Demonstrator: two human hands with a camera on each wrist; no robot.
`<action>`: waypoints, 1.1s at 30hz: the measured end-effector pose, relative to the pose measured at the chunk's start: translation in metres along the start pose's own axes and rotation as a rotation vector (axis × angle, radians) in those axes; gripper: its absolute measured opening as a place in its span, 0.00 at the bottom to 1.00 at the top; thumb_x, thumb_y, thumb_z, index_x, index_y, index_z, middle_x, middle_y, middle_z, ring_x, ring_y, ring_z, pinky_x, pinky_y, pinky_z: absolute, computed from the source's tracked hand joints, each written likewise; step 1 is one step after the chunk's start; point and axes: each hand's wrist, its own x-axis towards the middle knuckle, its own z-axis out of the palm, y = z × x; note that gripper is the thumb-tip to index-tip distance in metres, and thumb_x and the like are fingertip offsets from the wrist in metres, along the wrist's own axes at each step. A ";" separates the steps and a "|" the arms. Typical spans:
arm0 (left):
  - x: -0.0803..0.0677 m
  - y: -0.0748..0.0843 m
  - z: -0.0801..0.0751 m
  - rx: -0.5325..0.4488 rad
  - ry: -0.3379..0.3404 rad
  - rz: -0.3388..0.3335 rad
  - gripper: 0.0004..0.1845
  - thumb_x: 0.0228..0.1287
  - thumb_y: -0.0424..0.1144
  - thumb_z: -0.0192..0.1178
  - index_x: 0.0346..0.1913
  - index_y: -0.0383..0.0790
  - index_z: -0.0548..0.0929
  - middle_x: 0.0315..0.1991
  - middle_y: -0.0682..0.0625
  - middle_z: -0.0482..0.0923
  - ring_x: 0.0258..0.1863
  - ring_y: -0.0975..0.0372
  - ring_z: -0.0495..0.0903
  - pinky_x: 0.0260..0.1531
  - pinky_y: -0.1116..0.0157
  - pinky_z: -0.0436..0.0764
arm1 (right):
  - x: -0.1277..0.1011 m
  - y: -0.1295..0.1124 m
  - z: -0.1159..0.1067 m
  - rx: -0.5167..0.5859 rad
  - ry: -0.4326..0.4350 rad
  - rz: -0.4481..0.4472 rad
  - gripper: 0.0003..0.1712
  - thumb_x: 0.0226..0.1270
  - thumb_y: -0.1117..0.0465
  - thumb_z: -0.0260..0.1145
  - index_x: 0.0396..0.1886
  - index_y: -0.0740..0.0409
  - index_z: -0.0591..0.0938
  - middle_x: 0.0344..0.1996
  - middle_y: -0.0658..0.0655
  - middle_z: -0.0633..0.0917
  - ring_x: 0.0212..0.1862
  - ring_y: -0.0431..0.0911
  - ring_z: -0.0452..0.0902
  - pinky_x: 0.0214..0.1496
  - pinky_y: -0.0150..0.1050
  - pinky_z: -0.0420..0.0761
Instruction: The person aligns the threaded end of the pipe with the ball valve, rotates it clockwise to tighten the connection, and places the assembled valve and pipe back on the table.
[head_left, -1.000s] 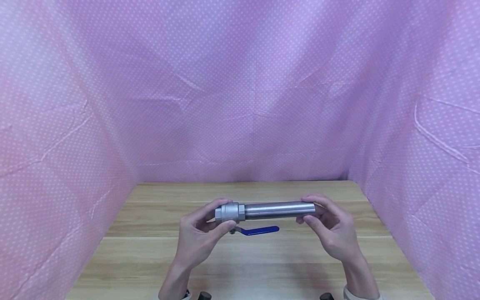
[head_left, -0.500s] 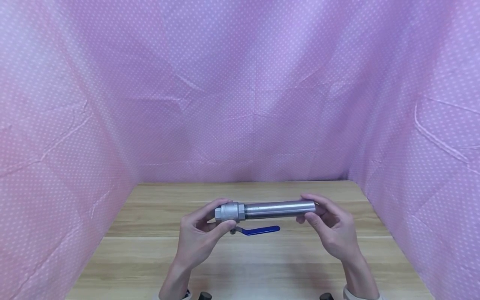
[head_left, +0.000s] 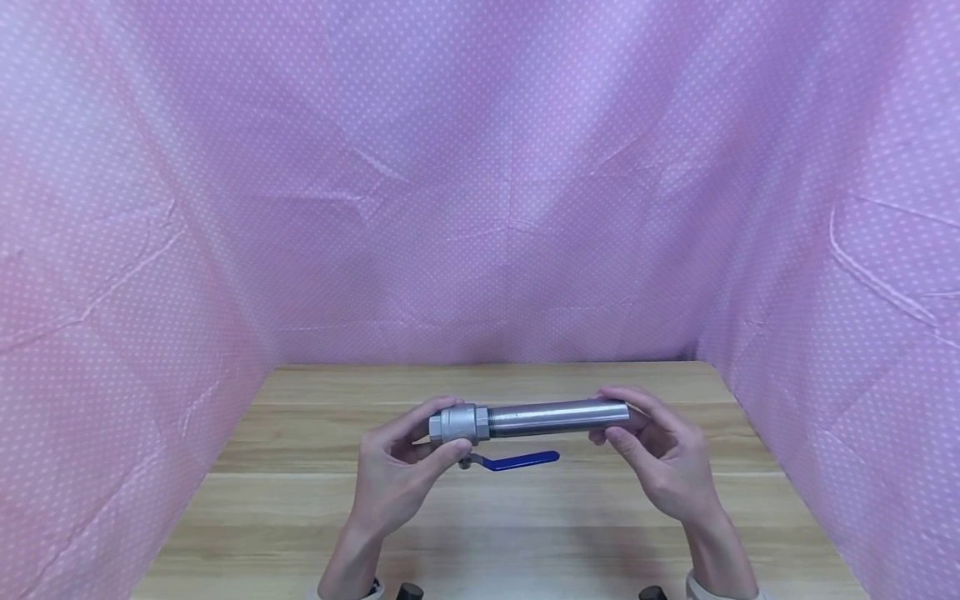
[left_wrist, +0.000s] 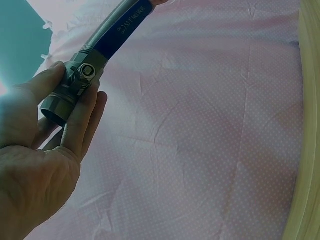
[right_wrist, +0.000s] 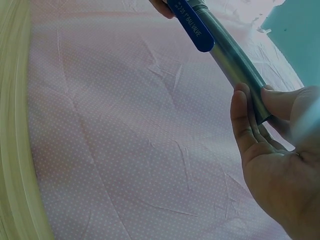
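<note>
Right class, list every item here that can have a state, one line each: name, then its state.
ball valve: held off the table, threaded onto the pipe
blue handle: lying parallel to the pipe
steel pipe: level, joined to the valve
left hand: grips the valve
right hand: grips the pipe's free end

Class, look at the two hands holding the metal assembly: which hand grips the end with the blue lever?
The left hand: it grips the ball valve carrying the blue lever, whereas the right hand holds the plain steel pipe end.

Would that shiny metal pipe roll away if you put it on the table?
Probably not far: the pipe is round and smooth, but the valve's blue handle sticks out and would likely stop it. It looks stiff, and probably heavy for its size.
</note>
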 end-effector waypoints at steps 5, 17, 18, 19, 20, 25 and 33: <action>0.000 0.000 0.000 -0.012 0.000 0.003 0.27 0.62 0.14 0.75 0.65 0.25 0.87 0.57 0.25 0.89 0.53 0.61 0.93 0.51 0.56 0.99 | 0.000 0.000 0.000 0.058 -0.014 -0.017 0.32 0.64 0.96 0.57 0.70 0.91 0.71 0.66 0.68 0.88 0.54 0.48 0.94 0.56 0.37 0.99; 0.000 -0.001 0.001 -0.022 0.002 0.001 0.27 0.61 0.14 0.75 0.65 0.24 0.87 0.57 0.26 0.89 0.52 0.61 0.93 0.51 0.56 0.99 | 0.000 0.001 0.000 0.095 -0.018 -0.057 0.32 0.61 0.98 0.55 0.67 0.93 0.71 0.68 0.73 0.84 0.55 0.50 0.94 0.56 0.39 0.99; 0.000 -0.001 0.001 -0.022 0.002 0.002 0.27 0.61 0.14 0.75 0.65 0.24 0.87 0.57 0.26 0.89 0.52 0.61 0.93 0.51 0.56 0.99 | 0.000 0.001 0.000 0.096 -0.016 -0.061 0.31 0.61 0.99 0.55 0.67 0.93 0.71 0.67 0.73 0.84 0.56 0.50 0.94 0.56 0.39 0.99; 0.000 -0.001 0.001 -0.022 0.001 0.002 0.27 0.61 0.14 0.75 0.65 0.24 0.87 0.57 0.26 0.89 0.52 0.61 0.93 0.51 0.56 0.99 | 0.000 0.002 0.000 0.095 -0.015 -0.063 0.31 0.61 0.99 0.55 0.67 0.94 0.71 0.67 0.72 0.84 0.56 0.50 0.94 0.56 0.39 0.99; 0.000 -0.001 0.001 -0.022 0.001 0.002 0.27 0.61 0.14 0.75 0.65 0.24 0.87 0.57 0.26 0.89 0.52 0.61 0.93 0.51 0.56 0.99 | 0.000 0.002 0.000 0.093 -0.013 -0.065 0.31 0.61 0.99 0.55 0.66 0.94 0.72 0.67 0.72 0.85 0.55 0.50 0.94 0.56 0.39 0.99; 0.000 -0.001 0.001 -0.018 -0.004 -0.002 0.27 0.62 0.14 0.75 0.65 0.24 0.87 0.58 0.27 0.90 0.53 0.62 0.94 0.51 0.56 0.99 | 0.000 0.001 -0.001 0.037 0.004 -0.051 0.31 0.60 0.98 0.57 0.65 0.92 0.74 0.63 0.68 0.87 0.50 0.46 0.94 0.53 0.35 0.98; 0.000 0.000 0.000 -0.016 -0.009 -0.004 0.27 0.63 0.14 0.74 0.65 0.24 0.87 0.58 0.28 0.90 0.54 0.62 0.94 0.50 0.56 0.99 | -0.002 -0.001 -0.002 -0.137 0.060 -0.005 0.24 0.67 0.91 0.62 0.63 0.85 0.80 0.40 0.55 0.94 0.39 0.39 0.92 0.41 0.27 0.93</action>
